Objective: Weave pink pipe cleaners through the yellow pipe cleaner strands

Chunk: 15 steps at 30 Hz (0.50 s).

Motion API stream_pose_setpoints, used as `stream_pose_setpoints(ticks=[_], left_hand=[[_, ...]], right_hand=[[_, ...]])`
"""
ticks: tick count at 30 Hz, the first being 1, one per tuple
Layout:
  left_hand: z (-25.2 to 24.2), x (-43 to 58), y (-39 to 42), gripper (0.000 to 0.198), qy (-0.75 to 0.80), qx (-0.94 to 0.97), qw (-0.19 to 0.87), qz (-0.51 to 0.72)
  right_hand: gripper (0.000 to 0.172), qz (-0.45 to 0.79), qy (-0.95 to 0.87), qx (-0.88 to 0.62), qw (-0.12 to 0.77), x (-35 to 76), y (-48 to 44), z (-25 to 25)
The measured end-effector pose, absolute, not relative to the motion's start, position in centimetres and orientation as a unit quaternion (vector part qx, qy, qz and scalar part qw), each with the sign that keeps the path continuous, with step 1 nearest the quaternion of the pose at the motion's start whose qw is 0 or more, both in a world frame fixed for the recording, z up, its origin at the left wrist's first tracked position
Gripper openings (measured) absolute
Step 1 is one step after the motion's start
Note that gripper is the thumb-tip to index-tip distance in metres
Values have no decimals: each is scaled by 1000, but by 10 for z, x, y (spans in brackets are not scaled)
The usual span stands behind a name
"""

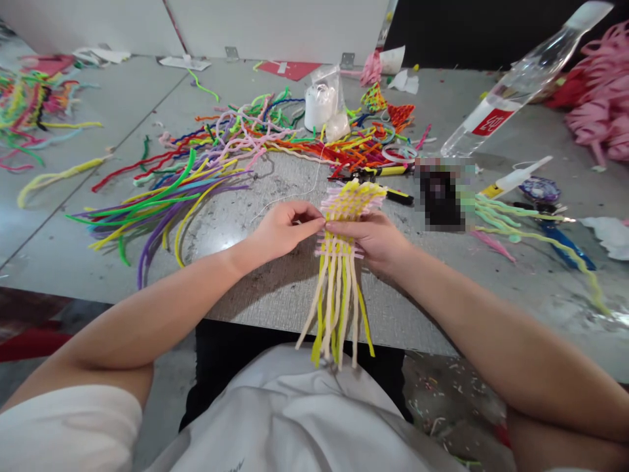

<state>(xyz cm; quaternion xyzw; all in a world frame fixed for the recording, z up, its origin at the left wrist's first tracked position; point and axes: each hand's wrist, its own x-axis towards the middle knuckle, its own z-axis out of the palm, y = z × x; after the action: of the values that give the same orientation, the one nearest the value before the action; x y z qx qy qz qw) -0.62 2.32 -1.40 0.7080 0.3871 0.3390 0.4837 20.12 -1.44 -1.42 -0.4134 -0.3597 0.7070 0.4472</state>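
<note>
A woven pipe-cleaner piece in yellow, cream and pale pink is held up over the near edge of the table. Its long yellow and cream ends hang down toward my lap, and short pink ends stick out at both sides. My right hand grips it from the right, thumb across the front and the other fingers hidden behind. At the left edge, my left hand is closed in a pinch against the weave, fingertips meeting the right thumb. A thin white thread runs across the table just behind my left hand.
Loose pipe cleaners spread over the left and back. Behind the weave stand a white thread spool and black-and-yellow pliers. To the right are a tilted clear bottle, a glue bottle, blue-handled pliers and pink ribbon.
</note>
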Motion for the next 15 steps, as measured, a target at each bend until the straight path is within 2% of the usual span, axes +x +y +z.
stream_pose_setpoints(ticks=[6,15], left_hand=[[-10,-3,16,19,384,678,529,337],[-16,-5,22,18,376,638,573,351]], right_hand=[[46,714,-372,-427,412,202,-18,-15],[43,675,-402,-445,429,201,-18,-17]])
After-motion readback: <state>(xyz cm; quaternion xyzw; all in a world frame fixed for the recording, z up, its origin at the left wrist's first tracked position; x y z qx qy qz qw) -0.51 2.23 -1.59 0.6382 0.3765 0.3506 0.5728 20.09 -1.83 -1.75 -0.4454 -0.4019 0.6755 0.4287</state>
